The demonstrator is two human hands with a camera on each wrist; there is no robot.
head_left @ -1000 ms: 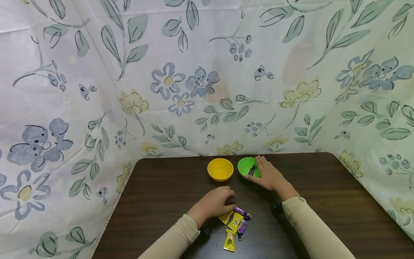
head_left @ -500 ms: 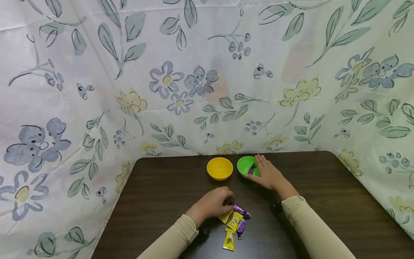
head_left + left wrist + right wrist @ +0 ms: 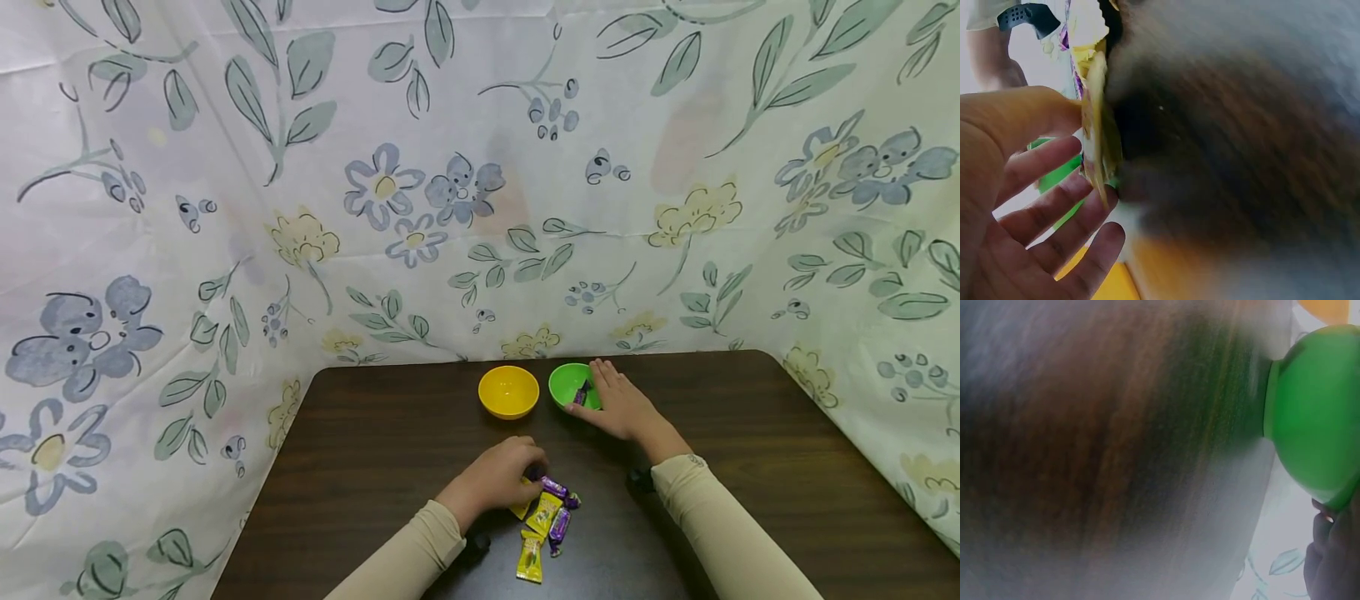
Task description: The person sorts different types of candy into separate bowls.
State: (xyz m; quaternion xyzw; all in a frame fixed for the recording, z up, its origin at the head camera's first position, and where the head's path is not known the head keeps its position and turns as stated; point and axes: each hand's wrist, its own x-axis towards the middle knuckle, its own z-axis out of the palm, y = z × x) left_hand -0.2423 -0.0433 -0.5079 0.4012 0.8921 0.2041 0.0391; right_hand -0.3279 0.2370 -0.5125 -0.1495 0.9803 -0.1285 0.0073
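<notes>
My left hand (image 3: 498, 473) reaches over a cluster of wrapped candies, fingers loosely bent. A dark purple candy (image 3: 534, 472) shows partly beneath its fingertips; whether it is pinched is hidden. In the left wrist view, the thumb and fingers lie beside a yellow-wrapped candy (image 3: 1096, 119) with a gap between thumb and index. Yellow candies (image 3: 544, 512) and purple candies (image 3: 560, 527) lie close by on the table. My right hand (image 3: 622, 408) rests against the right side of a green bowl (image 3: 564, 383), fingers straight, thumb along its near rim. Inside that bowl is a purple candy (image 3: 581, 393).
A yellow bowl (image 3: 509, 408) stands just left of the green one near the table's far edge. The dark wooden table (image 3: 375, 467) meets a floral cloth (image 3: 420, 283) hanging behind and at both sides.
My left hand has shifted only slightly around the candies, and a dark purple candy now shows beneath its fingertips. The right hand keeps its place at the green bowl.
</notes>
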